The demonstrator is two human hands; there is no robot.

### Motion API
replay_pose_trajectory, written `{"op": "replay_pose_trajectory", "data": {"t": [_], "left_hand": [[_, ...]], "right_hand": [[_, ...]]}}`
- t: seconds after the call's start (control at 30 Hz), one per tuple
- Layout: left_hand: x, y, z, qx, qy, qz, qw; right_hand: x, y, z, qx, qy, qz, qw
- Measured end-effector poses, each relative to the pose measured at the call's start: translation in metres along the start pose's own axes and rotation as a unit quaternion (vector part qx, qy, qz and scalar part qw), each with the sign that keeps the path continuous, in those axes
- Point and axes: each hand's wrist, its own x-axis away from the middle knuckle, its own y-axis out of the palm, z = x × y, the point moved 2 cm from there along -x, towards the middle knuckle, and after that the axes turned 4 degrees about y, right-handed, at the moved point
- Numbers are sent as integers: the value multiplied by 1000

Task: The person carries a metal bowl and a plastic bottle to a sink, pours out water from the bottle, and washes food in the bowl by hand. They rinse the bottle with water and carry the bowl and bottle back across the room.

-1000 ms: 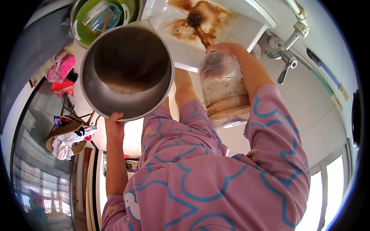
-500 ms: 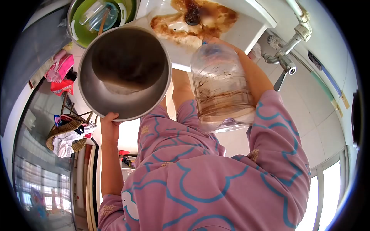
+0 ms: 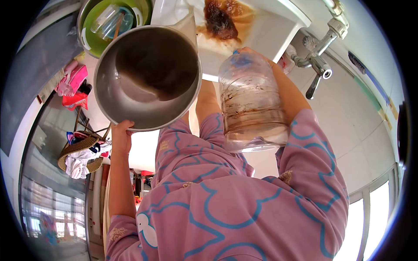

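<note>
My left hand (image 3: 123,132) grips the near rim of a large metal pot (image 3: 135,111), fingers closed on it. Dark brown liquid (image 3: 159,65) lies in the pot, nearer its far right side. My right hand (image 3: 250,53) is closed round the neck end of a big clear plastic bottle (image 3: 252,100), partly hidden behind it. The bottle hangs tilted, its neck towards the white sink (image 3: 265,35), with brown residue on its inner wall. Brown liquid and a dark clump (image 3: 222,24) lie in the sink around the drain.
A green basin (image 3: 89,37) with clear containers stands at the upper left. A metal tap (image 3: 320,63) juts from the wall at right, near a brush (image 3: 357,61). Pink and red bags (image 3: 75,82) and a wicker chair with clothes (image 3: 82,156) are at left.
The pot has tilted, and its liquid has shifted towards the far right side. The bottle has moved a little left and nearer me. The brown patch in the sink has changed shape.
</note>
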Motion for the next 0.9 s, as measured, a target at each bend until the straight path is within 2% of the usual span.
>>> {"op": "replay_pose_trajectory", "data": {"t": [0.17,0.23,0.3,0.33,0.4,0.47,0.53,0.6,0.67,0.73,0.8,0.83,0.9], "left_hand": [[-4,-8,-5,-9,-12,23,1000],[-6,-16,-10,11,-8,-16,1000],[-10,-26,-16,10,-8,-18,1000],[-11,-30,-17,9,-8,-20,1000],[-11,-33,-12,5,-11,-21,1000],[-11,-33,-8,3,-13,-22,1000],[-8,-26,1,6,17,-8,1000],[-8,-23,4,7,25,-14,1000],[-5,-16,9,9,29,-20,999],[2,1,16,19,40,-4,999],[-2,-3,10,14,35,-13,999],[-3,-3,8,10,32,-20,999],[-2,1,6,7,34,-15,999]], "right_hand": [[24,-22,-19,-29,-57,109,992],[42,-13,-52,-75,-70,143,984],[60,-8,-89,-89,-72,324,939],[69,5,-108,-90,-73,324,939],[87,24,-132,-140,-81,410,898],[85,19,-136,-91,-121,429,891],[80,14,-137,-37,-222,538,813],[65,5,-125,-25,-256,546,797],[40,21,-120,75,-319,566,757],[9,65,-119,44,-373,454,808],[-12,90,-109,324,-363,553,677],[-20,98,-103,322,-364,554,676],[-28,116,-97,420,-386,596,565]]}}
